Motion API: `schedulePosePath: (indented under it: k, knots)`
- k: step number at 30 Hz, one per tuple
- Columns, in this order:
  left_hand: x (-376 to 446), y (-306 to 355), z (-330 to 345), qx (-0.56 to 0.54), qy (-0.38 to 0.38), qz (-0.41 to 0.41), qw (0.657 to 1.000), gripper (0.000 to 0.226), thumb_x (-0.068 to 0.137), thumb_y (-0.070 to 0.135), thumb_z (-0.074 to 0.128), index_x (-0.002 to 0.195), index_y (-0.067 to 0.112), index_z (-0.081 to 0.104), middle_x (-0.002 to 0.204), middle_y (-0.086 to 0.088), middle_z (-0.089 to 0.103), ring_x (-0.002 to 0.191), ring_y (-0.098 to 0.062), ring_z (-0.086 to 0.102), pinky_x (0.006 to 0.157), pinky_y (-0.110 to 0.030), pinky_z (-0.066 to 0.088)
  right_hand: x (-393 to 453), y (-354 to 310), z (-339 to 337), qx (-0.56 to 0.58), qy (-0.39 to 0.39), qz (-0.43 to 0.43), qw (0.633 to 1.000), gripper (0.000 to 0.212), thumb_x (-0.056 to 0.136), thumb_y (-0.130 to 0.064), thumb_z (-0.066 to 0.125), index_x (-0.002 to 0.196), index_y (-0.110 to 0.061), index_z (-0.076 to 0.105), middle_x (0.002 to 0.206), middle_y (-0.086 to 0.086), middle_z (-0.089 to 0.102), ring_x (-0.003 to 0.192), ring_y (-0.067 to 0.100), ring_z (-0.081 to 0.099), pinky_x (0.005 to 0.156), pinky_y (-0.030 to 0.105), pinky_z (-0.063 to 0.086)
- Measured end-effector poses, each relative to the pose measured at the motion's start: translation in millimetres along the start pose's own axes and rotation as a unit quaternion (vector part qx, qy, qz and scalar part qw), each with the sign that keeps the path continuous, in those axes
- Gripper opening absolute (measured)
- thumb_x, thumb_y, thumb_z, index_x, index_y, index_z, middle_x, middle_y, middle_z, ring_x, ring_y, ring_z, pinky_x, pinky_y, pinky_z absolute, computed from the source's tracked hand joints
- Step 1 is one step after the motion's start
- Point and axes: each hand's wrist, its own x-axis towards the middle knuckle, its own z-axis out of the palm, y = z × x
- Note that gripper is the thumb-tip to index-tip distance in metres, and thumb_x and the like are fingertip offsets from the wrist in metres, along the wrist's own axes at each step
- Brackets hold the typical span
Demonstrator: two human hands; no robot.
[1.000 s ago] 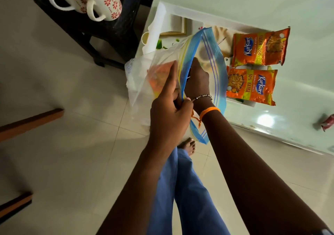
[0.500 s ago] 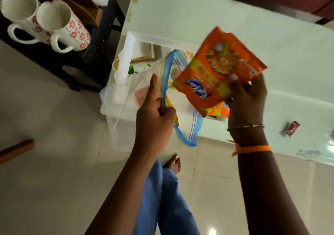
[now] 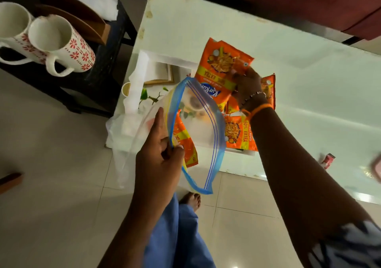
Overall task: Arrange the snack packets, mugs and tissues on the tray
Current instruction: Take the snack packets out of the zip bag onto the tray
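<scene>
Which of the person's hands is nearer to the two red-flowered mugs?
Left. The left hand grips the zip bag rim, below and right of the mugs. The right hand holds a snack packet over the tray, farther right.

Glossy foil-like packets [image 3: 221, 69], a clear plastic bag [image 3: 193, 127], glazed ceramic mugs [image 3: 61, 46] and a smooth glossy worktop [image 3: 309, 86] are seen.

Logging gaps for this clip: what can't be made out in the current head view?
- Tray: mostly covered by the zip bag and snack packets.
- Packet under the right hand: hidden by hand and held packet.
- Left mug: cut by the frame edge.
- Pink thing at right edge: blurred, cut off.
- Small red wrapper: too small to read.
</scene>
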Motion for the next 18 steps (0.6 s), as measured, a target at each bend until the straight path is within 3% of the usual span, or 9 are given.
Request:
schedulePosePath:
  k: [2, 5, 9, 11, 13, 15, 18]
  knots:
    - [3, 0, -2, -0.016, 0.008, -0.008, 1.0, 0.072, 0.084, -0.007, 0.052, 0.141, 0.03, 0.029, 0.123, 0.008, 0.061, 0.107, 0.001, 0.059, 0.095, -0.028, 0.05, 21, 2, 14, -0.03, -0.011, 0.017, 0.999, 0.035, 0.089, 0.001, 0.05, 0.124, 0.005, 0.049, 0.114, 0.023, 0.062, 0.108, 0.035, 0.058, 0.098, 0.05, 0.046]
    - [6, 1, -4, -0.028, 0.008, -0.013, 1.0, 0.071, 0.084, -0.009, 0.051, 0.141, 0.027, 0.029, 0.128, -0.003, 0.06, 0.111, -0.009, 0.06, 0.094, -0.032, 0.05, 45, 0, 26, -0.121, 0.021, -0.015, 0.992, 0.035, 0.089, -0.006, 0.053, 0.123, 0.003, 0.052, 0.127, 0.022, 0.058, 0.105, 0.025, 0.058, 0.096, 0.037, 0.047]
    - [6, 3, -8, -0.046, 0.003, -0.02, 0.999, 0.071, 0.084, -0.01, 0.05, 0.14, 0.028, 0.031, 0.126, -0.009, 0.061, 0.111, -0.016, 0.062, 0.092, -0.041, 0.052, 28, -6, 22, -0.151, 0.111, -0.15, 0.971, 0.032, 0.088, -0.005, 0.054, 0.119, 0.003, 0.051, 0.123, 0.019, 0.059, 0.102, 0.011, 0.052, 0.083, 0.007, 0.041]
    - [6, 3, -10, -0.057, 0.005, -0.021, 0.998, 0.071, 0.084, -0.011, 0.049, 0.139, 0.029, 0.031, 0.124, -0.01, 0.062, 0.109, -0.018, 0.062, 0.094, -0.045, 0.051, -4, -11, 16, -0.135, 0.126, -0.191, 0.964, 0.024, 0.088, -0.007, 0.053, 0.111, 0.002, 0.055, 0.109, 0.011, 0.062, 0.092, 0.005, 0.056, 0.077, 0.004, 0.041]
    - [4, 2, -12, -0.063, 0.012, -0.018, 0.998, 0.069, 0.084, -0.011, 0.049, 0.138, 0.029, 0.03, 0.125, -0.011, 0.061, 0.111, -0.019, 0.061, 0.096, -0.046, 0.05, -43, -12, 9, -0.109, 0.067, -0.202, 0.971, 0.01, 0.087, -0.004, 0.052, 0.091, -0.009, 0.059, 0.085, 0.0, 0.061, 0.072, -0.002, 0.055, 0.069, 0.009, 0.044]
    - [0, 1, -13, -0.07, 0.023, -0.013, 0.997, 0.067, 0.083, -0.003, 0.053, 0.137, 0.031, 0.033, 0.126, -0.011, 0.061, 0.112, -0.018, 0.061, 0.094, -0.042, 0.052, -87, -9, 8, -0.106, -0.083, -0.183, 0.974, 0.022, 0.085, 0.0, 0.05, 0.077, -0.019, 0.056, 0.073, -0.002, 0.059, 0.063, 0.002, 0.057, 0.064, 0.015, 0.048]
    - [-9, -4, -17, -0.078, 0.038, -0.009, 0.996, 0.067, 0.076, 0.01, 0.052, 0.136, 0.032, 0.036, 0.126, -0.008, 0.062, 0.108, -0.014, 0.064, 0.084, -0.031, 0.057, -129, 15, 20, -0.271, -0.242, -0.117, 0.924, 0.016, 0.088, -0.01, 0.052, 0.085, -0.023, 0.061, 0.093, 0.001, 0.065, 0.087, 0.013, 0.064, 0.081, 0.031, 0.054]
